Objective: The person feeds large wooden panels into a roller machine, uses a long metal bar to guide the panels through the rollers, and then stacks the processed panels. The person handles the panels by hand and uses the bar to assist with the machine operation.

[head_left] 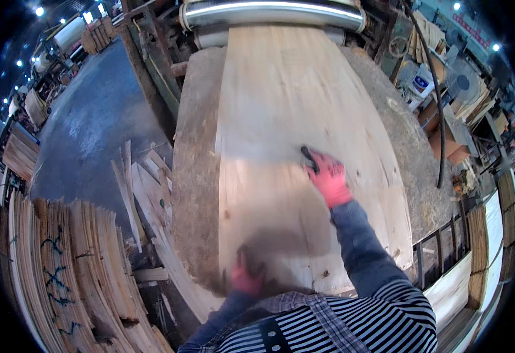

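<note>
My right hand (331, 178), in a pink glove with dark fingertips, reaches out over a long pale sheet of wood veneer (287, 88). Its fingers point toward the far left, near a crosswise seam in the wood. I make out nothing held in it; thumb and forefinger look apart. My left hand (247, 277), gloved in pink too, is low near the veneer's near left edge. Motion blur and shadow hide its fingers. The veneer lies on a worn brown table (196, 153) and runs up to a shiny metal roller (272, 13) at the far end.
Stacked veneer (75, 270) stands at the near left, with loose wood strips (146, 194) beside the table. Along the right hang a dark hose (440, 117) and a metal rail (440, 244). Bundled boards (478, 253) lie at the near right; a white bucket (422, 81) stands beyond.
</note>
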The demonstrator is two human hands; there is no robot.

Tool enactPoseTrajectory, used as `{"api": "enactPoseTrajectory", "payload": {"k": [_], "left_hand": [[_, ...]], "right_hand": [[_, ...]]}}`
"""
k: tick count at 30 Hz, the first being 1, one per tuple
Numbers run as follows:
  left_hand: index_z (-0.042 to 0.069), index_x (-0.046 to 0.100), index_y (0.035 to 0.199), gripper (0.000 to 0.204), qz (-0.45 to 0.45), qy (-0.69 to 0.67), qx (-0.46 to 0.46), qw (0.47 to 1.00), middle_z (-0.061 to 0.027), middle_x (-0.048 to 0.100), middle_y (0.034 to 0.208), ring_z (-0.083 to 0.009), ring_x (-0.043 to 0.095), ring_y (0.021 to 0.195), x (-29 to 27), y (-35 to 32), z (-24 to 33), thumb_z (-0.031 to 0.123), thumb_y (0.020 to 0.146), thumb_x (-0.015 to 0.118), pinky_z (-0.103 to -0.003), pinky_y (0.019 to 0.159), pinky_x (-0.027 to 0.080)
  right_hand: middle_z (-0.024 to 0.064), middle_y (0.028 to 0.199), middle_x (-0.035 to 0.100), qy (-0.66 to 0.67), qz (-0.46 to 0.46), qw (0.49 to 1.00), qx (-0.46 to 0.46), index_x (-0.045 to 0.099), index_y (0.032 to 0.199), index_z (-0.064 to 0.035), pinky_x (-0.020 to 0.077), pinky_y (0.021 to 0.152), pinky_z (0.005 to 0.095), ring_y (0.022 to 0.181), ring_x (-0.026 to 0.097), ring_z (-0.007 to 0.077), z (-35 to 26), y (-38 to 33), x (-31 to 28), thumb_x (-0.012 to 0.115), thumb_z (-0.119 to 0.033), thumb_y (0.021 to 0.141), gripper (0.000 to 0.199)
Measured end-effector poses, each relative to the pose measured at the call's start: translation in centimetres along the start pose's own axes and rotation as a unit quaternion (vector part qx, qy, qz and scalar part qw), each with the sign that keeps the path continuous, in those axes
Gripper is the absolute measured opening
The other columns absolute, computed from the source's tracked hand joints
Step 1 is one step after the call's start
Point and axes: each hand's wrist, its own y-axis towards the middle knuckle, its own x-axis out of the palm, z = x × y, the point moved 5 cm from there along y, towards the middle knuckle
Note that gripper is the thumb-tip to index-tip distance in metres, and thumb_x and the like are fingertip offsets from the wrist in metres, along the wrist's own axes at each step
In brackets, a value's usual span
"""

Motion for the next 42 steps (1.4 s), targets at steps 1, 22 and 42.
{"api": "enactPoseTrajectory", "payload": {"k": [1, 22, 42], "left_hand": [[0.004, 0.024, 0.132, 0.075, -0.040, -0.017, -0.011, 0.999, -0.0254, 0.036, 0.125, -0.0378, 0.038, 0.113, 0.7, -0.2, -0.5, 0.034, 0.074, 0.061, -0.039, 0.095, 0.033], [-0.002, 0.055, 0.106, 0.029, -0.183, -0.430, 0.100, 0.879, -0.0106, 0.059, 0.097, -0.0166, 0.055, 0.093, -3.4, 2.8, 14.3, 0.016, 0.084, 0.048, -0.026, 0.080, 0.042], [0.007, 0.039, 0.123, 0.054, -0.291, -0.692, -0.155, 0.643, -0.0103, 0.045, 0.116, -0.0253, 0.043, 0.109, -2.0, -3.4, 1.4, 0.045, 0.085, 0.040, -0.038, 0.092, 0.034]], "right_hand": [[0.0105, 0.110, 0.053, 0.003, 0.024, 1.000, 0.004, 0.048, 0.115, -0.0084, 0.0376, 0.088, 0.0387, 0.100, 0.050, 0.0272, 1.4, 1.6, 2.2, 0.054, -0.037, 0.077, 0.049], [0.0242, 0.133, 0.024, 0.165, -0.071, 0.983, -0.035, 0.023, 0.131, -0.0026, 0.0203, 0.100, 0.0473, 0.122, 0.023, 0.0417, -2.7, -30.1, -11.9, 0.074, -0.044, 0.056, 0.100], [0.0106, 0.109, 0.052, -0.076, -0.081, 0.992, -0.064, 0.055, 0.107, -0.0115, 0.0386, 0.090, 0.0412, 0.103, 0.048, 0.0306, -8.6, -26.9, -17.5, 0.060, -0.005, 0.055, 0.053]]}}
